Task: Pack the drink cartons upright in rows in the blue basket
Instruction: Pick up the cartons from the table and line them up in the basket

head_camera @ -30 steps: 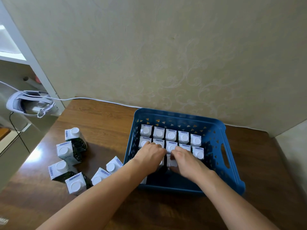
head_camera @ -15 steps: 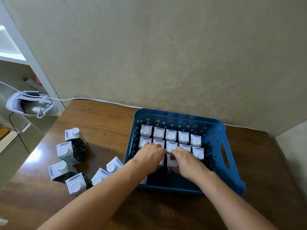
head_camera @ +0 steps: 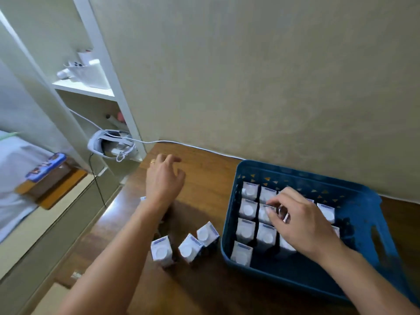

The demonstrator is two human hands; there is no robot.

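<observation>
The blue basket [head_camera: 368, 226] is set on the table [head_camera: 204, 178] against the wall, and cartons are stood upright in it, caps up, in rows from the far wall toward the near rim. The packed cartons [head_camera: 245, 230] are pressed side by side at the left wall, presumably so that each is kept from tipping by its neighbours. The fourth row holds one carton at the left corner; the near right part of the basket floor is seen bare.

Three loose cartons [head_camera: 188, 245] are stood upright on the table just beside the basket's left wall; another is partly hidden under the left forearm.

The left hand [head_camera: 164, 180] is extended over the table, well apart from the basket, palm down, fingers spread and relaxed; nothing is held in its grip. It is judged to be reaching for a further carton.

The right hand [head_camera: 297, 223] is held over the middle rows, wrist raised, fingers curled downward with tips at the carton tops. Whether a carton is pinched or merely steadied cannot be told; the grip is narrow.
</observation>
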